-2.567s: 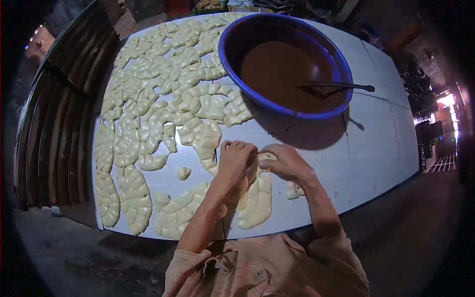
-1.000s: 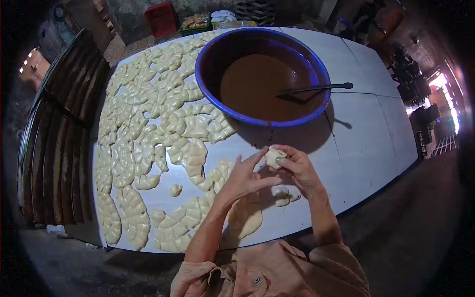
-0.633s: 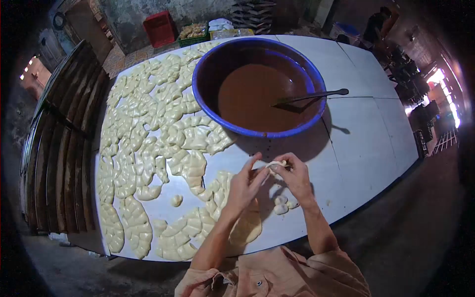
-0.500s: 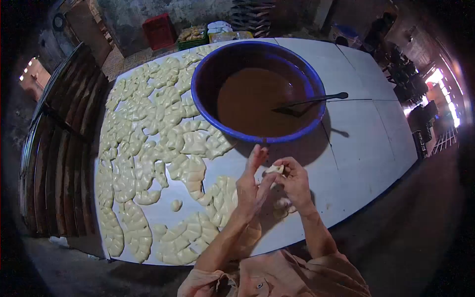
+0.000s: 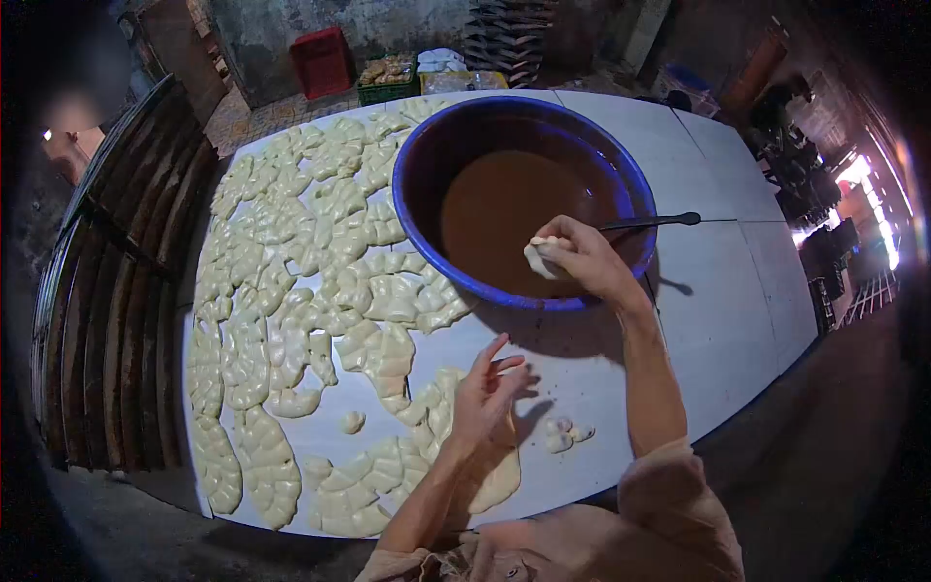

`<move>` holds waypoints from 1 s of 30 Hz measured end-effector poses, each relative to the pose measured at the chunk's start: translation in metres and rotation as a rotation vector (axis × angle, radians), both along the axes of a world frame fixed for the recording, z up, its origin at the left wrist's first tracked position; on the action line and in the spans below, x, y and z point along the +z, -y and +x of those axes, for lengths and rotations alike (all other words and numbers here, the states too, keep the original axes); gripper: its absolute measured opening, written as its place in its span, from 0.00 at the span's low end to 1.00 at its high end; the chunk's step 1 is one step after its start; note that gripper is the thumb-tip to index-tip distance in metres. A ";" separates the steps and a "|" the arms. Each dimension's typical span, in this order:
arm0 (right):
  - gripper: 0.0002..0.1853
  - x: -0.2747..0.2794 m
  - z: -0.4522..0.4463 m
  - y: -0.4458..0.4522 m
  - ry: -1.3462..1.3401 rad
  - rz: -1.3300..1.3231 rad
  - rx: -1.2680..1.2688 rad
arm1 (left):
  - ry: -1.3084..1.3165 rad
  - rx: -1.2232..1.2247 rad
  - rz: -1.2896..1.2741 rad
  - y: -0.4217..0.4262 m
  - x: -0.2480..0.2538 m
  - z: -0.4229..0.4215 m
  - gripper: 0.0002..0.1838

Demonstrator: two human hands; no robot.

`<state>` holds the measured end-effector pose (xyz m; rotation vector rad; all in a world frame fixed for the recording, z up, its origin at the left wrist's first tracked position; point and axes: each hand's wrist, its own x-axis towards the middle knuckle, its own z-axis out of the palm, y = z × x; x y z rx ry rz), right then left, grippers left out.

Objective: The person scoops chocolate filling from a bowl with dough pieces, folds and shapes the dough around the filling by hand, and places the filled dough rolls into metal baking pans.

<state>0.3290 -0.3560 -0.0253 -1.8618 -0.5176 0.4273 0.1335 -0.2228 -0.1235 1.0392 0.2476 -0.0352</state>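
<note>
My right hand [image 5: 593,260] is over the near side of a blue basin [image 5: 438,266], pinching a small pale dough piece [image 5: 543,258] above the brown liquid [image 5: 499,209]. My left hand [image 5: 483,396] hovers above the white table [image 5: 572,373], fingers apart and nothing in it. Many glossy pale dough pieces [image 5: 276,339] lie pressed together across the left of the table, some beside my left forearm. A few small dough lumps [image 5: 560,435] rest between my forearms, and one lone dough ball [image 5: 352,422] sits on the left.
A dark long-handled utensil [image 5: 669,220] leans over the basin's right rim. Stacked dark trays or slats [image 5: 121,291] stand at the left edge. Behind the table are a red crate [image 5: 320,63], a filled green crate [image 5: 386,78] and a yellow crate [image 5: 465,81].
My right hand has moved up and forward from beside my left hand to over the basin, carrying the dough piece. My left hand has dropped back slightly and is apart from it.
</note>
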 end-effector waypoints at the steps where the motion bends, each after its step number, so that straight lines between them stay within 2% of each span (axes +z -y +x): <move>1: 0.13 -0.010 0.021 0.001 0.112 -0.242 0.066 | -0.047 0.013 0.065 -0.008 0.002 -0.001 0.28; 2: 0.12 -0.028 0.038 0.000 0.125 -0.345 0.141 | -0.010 0.046 0.190 -0.014 -0.001 -0.002 0.25; 5: 0.14 -0.040 0.050 -0.009 0.329 -0.749 0.441 | -0.051 0.010 0.355 -0.027 -0.011 -0.008 0.23; 6: 0.15 -0.038 0.047 -0.012 0.194 -0.876 0.496 | -0.050 0.010 0.333 -0.028 -0.009 -0.009 0.22; 9: 0.15 -0.023 0.039 -0.013 0.202 -0.799 0.551 | -0.087 -0.066 0.414 -0.032 -0.001 -0.011 0.20; 10: 0.15 -0.009 0.038 -0.016 0.094 -0.849 0.514 | -0.068 -0.061 0.415 -0.031 -0.004 -0.011 0.20; 13: 0.16 -0.006 0.026 -0.007 0.223 -0.779 0.478 | -0.041 -0.057 0.390 -0.026 -0.013 -0.004 0.20; 14: 0.15 -0.007 0.023 -0.008 0.245 -0.708 0.432 | 0.010 -0.059 0.409 -0.024 -0.007 -0.001 0.20; 17: 0.13 0.018 0.010 0.000 -0.166 -0.425 0.207 | -0.056 -0.117 0.353 -0.016 0.020 0.008 0.21; 18: 0.13 0.008 0.015 0.009 -0.221 -0.239 0.261 | -0.025 -0.129 0.375 -0.013 0.015 0.013 0.21; 21: 0.12 0.004 0.009 0.017 -0.276 0.026 0.081 | 0.058 -0.133 0.375 -0.004 0.019 0.026 0.21; 22: 0.11 -0.003 0.011 0.022 -0.288 0.133 0.055 | 0.112 -0.130 0.333 0.000 0.007 0.032 0.21; 26: 0.09 -0.001 -0.006 0.029 -0.445 0.517 -0.067 | 0.118 -0.168 0.118 0.011 0.024 0.046 0.22; 29: 0.09 -0.011 -0.028 0.030 -0.496 0.728 -0.164 | 0.137 -0.175 -0.037 0.020 0.043 0.049 0.23; 30: 0.09 0.001 -0.043 0.022 -0.498 0.740 -0.226 | 0.126 -0.200 -0.104 0.024 0.041 0.050 0.24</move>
